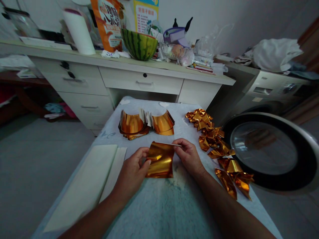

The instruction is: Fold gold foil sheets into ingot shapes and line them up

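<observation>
Between my hands a gold foil sheet (161, 162) is held just over the cloth-covered table. My left hand (136, 167) pinches its left edge between thumb and fingers. At its upper right corner, the fingers of my right hand (188, 155) are closed on the foil's edge, where a thin pale strip shows along the top. Beyond my hands stand two stacks of curved gold sheets, a left stack (132, 123) and a right stack (163, 122). Folded gold foil pieces (213, 137) lie in a row down the table's right side.
White paper sheets (87, 179) lie at the table's left. Behind it, a white desk (144, 78) bears half a watermelon (139, 44), an orange snack pouch (108, 26) and plastic bags. On the right, an open washing machine door (269, 149) stands close to the table edge.
</observation>
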Available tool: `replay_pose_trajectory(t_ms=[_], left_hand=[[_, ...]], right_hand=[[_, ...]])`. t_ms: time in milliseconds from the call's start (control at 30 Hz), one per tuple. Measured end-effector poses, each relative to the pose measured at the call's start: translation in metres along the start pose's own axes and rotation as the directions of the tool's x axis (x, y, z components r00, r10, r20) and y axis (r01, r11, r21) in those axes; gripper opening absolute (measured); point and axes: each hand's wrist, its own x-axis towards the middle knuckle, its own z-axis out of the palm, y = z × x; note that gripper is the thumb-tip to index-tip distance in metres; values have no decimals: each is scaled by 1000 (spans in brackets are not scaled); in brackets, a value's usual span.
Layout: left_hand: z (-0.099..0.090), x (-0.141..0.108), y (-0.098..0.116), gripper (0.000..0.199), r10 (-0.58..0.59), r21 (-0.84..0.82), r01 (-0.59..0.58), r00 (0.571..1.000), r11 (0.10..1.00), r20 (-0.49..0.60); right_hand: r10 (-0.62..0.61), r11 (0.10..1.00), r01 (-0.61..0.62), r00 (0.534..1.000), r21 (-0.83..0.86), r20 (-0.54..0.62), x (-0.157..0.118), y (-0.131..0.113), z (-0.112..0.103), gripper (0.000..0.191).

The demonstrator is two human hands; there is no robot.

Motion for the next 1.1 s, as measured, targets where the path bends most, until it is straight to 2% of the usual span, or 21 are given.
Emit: replay_pose_trajectory(t_ms=[67, 267, 367, 433, 533, 633, 700, 833, 933, 1033, 1100], left_hand=[[-3, 0, 2, 19, -11, 43, 11, 1000, 999, 9], [-5, -1, 1, 22, -28, 17, 27, 999, 999, 27], [-4, 0, 2, 22, 61, 53, -59, 997, 997, -39], [-3, 1, 4, 30, 125, 93, -117, 989, 989, -80], [-1, -1, 6, 47, 238, 136, -223, 966, 965, -103], [0, -4, 6, 55, 313, 188, -296, 947, 937, -70], [0, -7, 5, 51, 324, 225, -311, 946, 923, -24], [-3, -9, 4, 28, 311, 242, -332, 942, 911, 123], [-4, -9, 4, 22, 274, 217, -317, 939, 923, 209], [-3, -8, 6, 20, 223, 184, -269, 946, 946, 236], [-1, -7, 6, 17, 197, 160, -230, 961, 960, 195]], right_hand=[[-10, 1000, 10, 1000, 0, 8, -1, -2, 0, 14], [8, 996, -11, 999, 94, 38, -8, -5, 3, 14], [-36, 996, 33, 999, 88, 33, -11, -8, 3, 14], [-90, 995, 88, 995, 48, 40, -13, -10, 2, 15], [-233, 972, 235, 969, -17, 86, -16, -13, 0, 18], [-388, 911, 401, 912, -97, 135, -17, -16, -2, 17], [-437, 875, 459, 885, -152, 158, -18, -17, -3, 17], [-415, 841, 456, 889, -291, 193, -17, -16, -7, 15], [-355, 829, 418, 907, -372, 228, -16, -15, -8, 12], [-320, 819, 409, 908, -402, 272, -14, -12, -8, 12], [-319, 810, 420, 901, -410, 294, -12, -9, -6, 12]])
